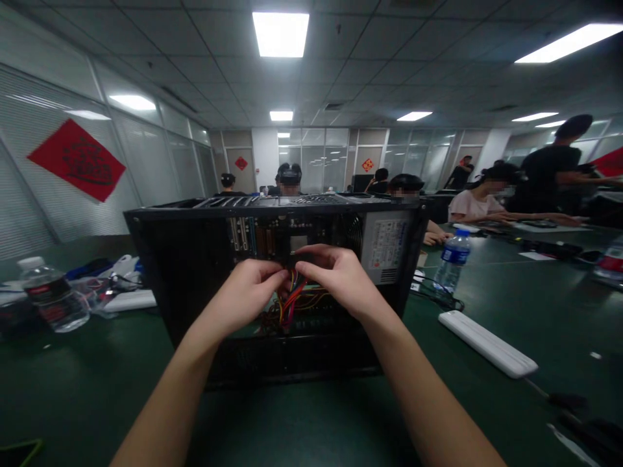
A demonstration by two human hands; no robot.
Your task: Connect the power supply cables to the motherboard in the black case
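Observation:
A black computer case (pixel 195 224) lies in front of me with its side open. Inside it are a motherboard with slots (pixel 246 235) and a labelled power supply (pixel 387 243) at the right. My left hand (pixel 253 285) reaches into the case, thumb and fingers pinched on a bundle of coloured power cables (pixel 291 301). From the other side my right hand (pixel 335 272) closes on the top of the same bundle, its fingertips partly hidden. Red, yellow and black wires hang below both hands. The cables' upper end is covered by my fingers.
At the left stand a water bottle (pixel 53 295) and plastic bags (pixel 124 272). To the right are a blue-capped bottle (pixel 452 259), a white power strip (pixel 488 344) and black cables (pixel 440 295). Several people sit or stand around the green table (pixel 516 292).

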